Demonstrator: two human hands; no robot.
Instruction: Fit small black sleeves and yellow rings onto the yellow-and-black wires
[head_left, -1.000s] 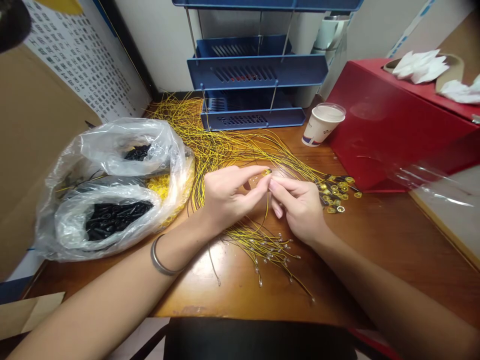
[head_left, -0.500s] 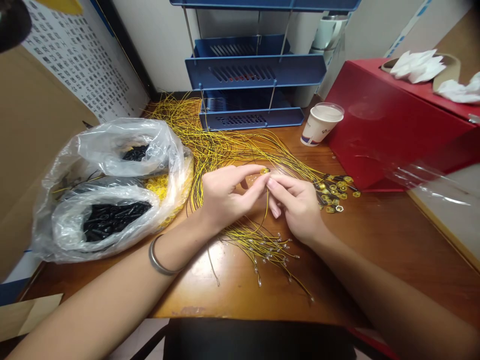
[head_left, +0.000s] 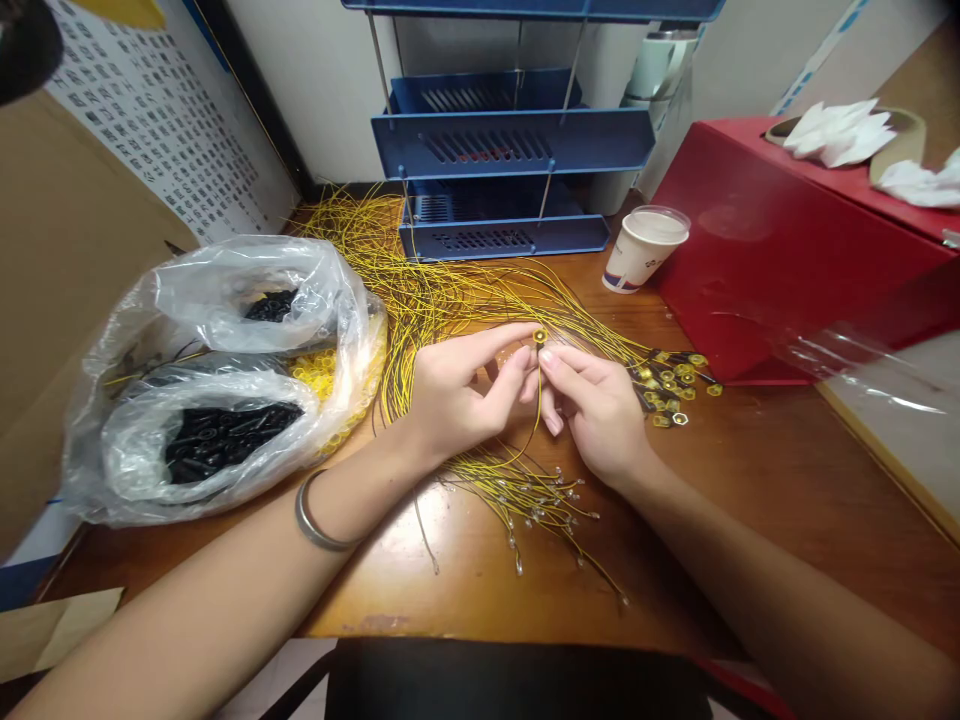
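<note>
Above a wooden desk point(head_left: 780, 470), right hand point(head_left: 604, 412) pinching a yellow-tipped wire point(head_left: 540, 338), left hand point(head_left: 463, 390) beside it, thumb and forefinger apart

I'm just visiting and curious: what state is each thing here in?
Left hand: thumb and forefinger parted, close to the yellow-tipped piece.
Right hand: thumb and forefinger pinched just below the yellow tip.
Yellow-tipped piece: held up, its wire hanging down.
Large plastic bag: open.
Black tubes: loose in an open inner bag.
Yellow wires: tangled.
Paper cup: standing; contents unclear.
Tissues: crumpled.
</note>
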